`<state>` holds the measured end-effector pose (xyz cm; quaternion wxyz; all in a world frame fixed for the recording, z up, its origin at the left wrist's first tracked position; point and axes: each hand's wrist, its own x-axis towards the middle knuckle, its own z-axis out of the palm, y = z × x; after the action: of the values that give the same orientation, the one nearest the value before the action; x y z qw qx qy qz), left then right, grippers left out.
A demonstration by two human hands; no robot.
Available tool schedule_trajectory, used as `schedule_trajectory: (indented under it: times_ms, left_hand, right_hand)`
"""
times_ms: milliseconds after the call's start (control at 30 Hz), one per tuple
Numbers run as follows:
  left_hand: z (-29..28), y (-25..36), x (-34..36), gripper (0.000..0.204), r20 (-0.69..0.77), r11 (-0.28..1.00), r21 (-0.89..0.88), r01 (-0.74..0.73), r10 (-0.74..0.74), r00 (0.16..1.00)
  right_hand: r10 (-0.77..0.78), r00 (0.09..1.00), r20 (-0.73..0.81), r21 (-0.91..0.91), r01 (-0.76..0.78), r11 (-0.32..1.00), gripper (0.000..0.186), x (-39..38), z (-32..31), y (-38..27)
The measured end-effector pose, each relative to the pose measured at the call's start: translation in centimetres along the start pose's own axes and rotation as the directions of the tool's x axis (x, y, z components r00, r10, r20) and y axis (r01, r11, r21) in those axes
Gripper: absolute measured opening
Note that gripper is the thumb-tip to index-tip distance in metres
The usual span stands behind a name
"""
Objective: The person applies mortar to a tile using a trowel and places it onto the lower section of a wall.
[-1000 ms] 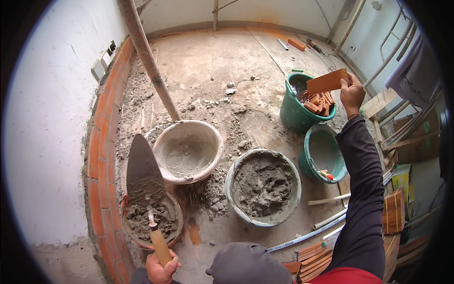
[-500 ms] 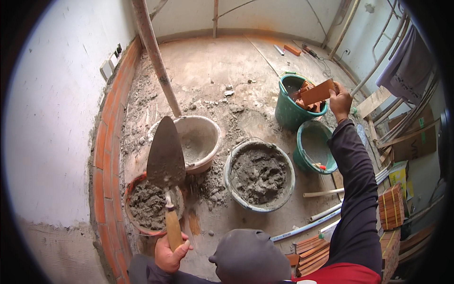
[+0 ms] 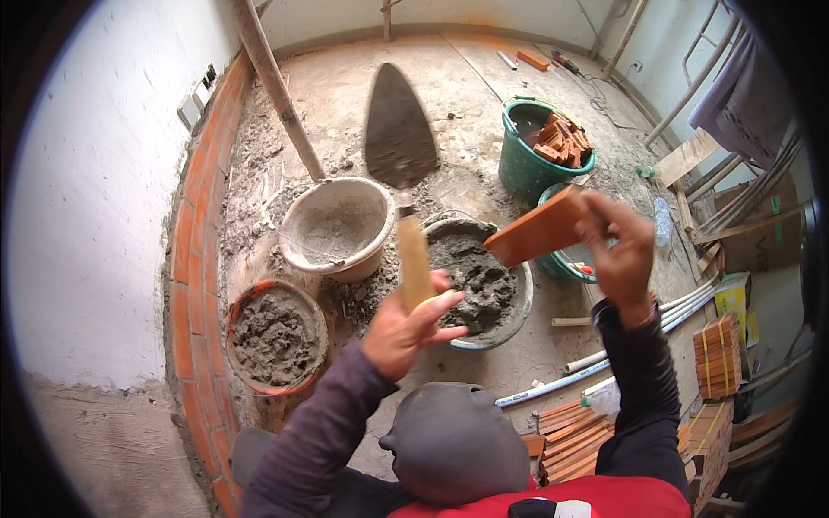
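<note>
My left hand holds a trowel by its wooden handle, a few of its fingers spread away from the grip. The pointed metal blade is raised, tip toward the far side, with a thin grey film on it. In my right hand is a flat orange brick, gripped at its right end and tilted. The brick hangs over the right side of a bucket of wet mortar and partly covers a smaller green bucket. Both hands are slightly blurred.
A low brick course runs along the left wall. Nearby stand an orange-rimmed mortar bucket, a pale bucket and a green bucket of brick pieces. A slanted pole rises behind. Pipes and stacked bricks lie right.
My left hand has swung the trowel up and to the right, away from the orange-rimmed bucket. My right hand has brought the brick nearer, from the large green bucket toward the mortar bucket.
</note>
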<state>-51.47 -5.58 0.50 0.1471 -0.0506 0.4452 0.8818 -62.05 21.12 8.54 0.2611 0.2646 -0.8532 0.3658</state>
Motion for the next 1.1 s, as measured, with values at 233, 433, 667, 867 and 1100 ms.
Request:
schedule_trajectory:
  times_ms: [233, 433, 667, 867, 1100]
  left_hand:
    - [3.1, -3.8, 5.1, 0.035, 0.139, 0.94, -0.34, 0.03, 0.018, 0.99]
    - [2.9, -4.2, 4.4, 0.024, 0.035, 0.891, -0.444, -0.101, 0.13, 0.991]
    - [2.1, -5.8, 4.8, 0.025, 0.008, 0.903, -0.412, -0.122, 0.137, 0.991]
    - [1.1, -6.6, 5.3, 0.026, 0.081, 0.923, -0.336, -0.186, 0.225, 0.971]
    - [2.5, -6.0, 5.1, 0.032, 0.015, 0.977, -0.051, -0.208, 0.209, 0.978]
  right_hand:
    - [-0.237, 0.964, -0.123, -0.093, 0.226, 0.97, 0.031, -4.9, 3.9, -5.0]
    - [-0.213, 0.966, -0.149, -0.068, 0.205, 0.976, 0.036, -9.4, 5.4, -6.6]
    - [-0.241, 0.969, -0.052, -0.05, 0.239, 0.97, 0.036, -12.4, 5.8, -6.1]
    - [-0.192, 0.953, 0.234, 0.305, 0.116, 0.945, 0.03, -9.3, 3.6, -6.1]
    - [-0.223, 0.932, 0.286, -0.026, 0.24, 0.97, 0.047, 0.7, 8.0, -5.1]
